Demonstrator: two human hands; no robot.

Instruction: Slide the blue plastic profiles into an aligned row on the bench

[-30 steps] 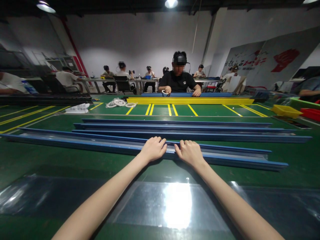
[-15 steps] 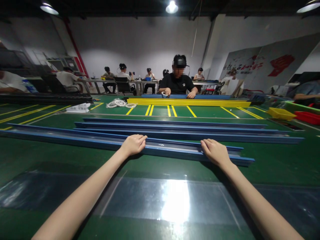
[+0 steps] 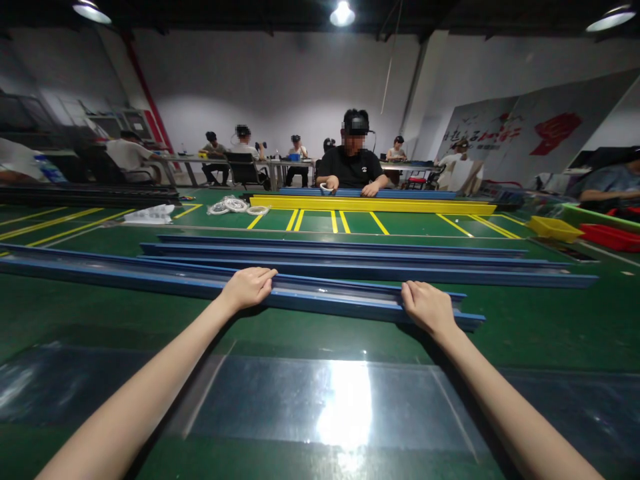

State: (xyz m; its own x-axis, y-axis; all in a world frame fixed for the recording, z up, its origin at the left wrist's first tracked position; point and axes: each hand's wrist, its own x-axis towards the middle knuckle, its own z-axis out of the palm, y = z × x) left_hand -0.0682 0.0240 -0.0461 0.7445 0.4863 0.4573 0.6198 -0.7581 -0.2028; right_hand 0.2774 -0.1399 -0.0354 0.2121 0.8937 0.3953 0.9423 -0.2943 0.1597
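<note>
A long blue channel rail lies across the green table in front of me. My left hand grips its near edge left of centre, fingers curled over the rim. My right hand is closed on the same rail close to its right end. Behind it lie several more blue rails, side by side.
Across the table a person in a black shirt handles a blue rail beside a long yellow rail. White tape rolls and a white bag lie at the far left. Yellow and red bins stand at the right. More people sit behind.
My hands, together at the rail's middle a second ago, have spread apart. The rail has slid left, so its right end now lies just past my right hand.
</note>
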